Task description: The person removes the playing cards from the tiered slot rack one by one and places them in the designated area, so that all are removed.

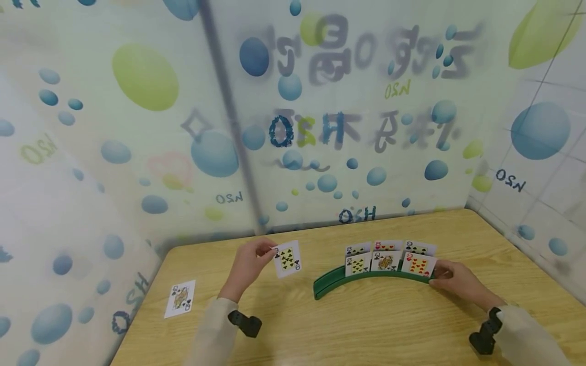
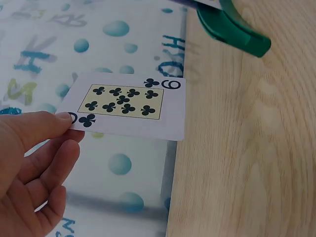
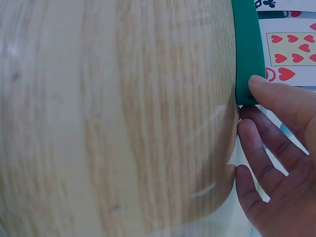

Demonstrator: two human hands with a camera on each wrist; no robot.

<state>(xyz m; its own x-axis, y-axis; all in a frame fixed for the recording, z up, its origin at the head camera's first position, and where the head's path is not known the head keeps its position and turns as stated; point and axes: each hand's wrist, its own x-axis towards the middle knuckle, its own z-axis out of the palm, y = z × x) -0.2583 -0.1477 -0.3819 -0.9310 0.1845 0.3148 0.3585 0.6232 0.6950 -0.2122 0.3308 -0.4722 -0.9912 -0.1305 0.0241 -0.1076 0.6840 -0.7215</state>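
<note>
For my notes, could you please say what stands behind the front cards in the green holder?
Three cards, left to right black, red, black suits, show their tops; the front cards cover their lower parts.

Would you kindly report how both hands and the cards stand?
Left hand pinching nine of clubs. Right hand gripping right end of green card holder. Six cards standing in it. Loose queen off left, not blocking.

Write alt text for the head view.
A person's left hand holds a white nine-of-clubs playing card above a pale wooden table. Their right hand touches the right end of a curved green card rack holding six white cards in two rows. A white queen card lies at the table's left.
</note>
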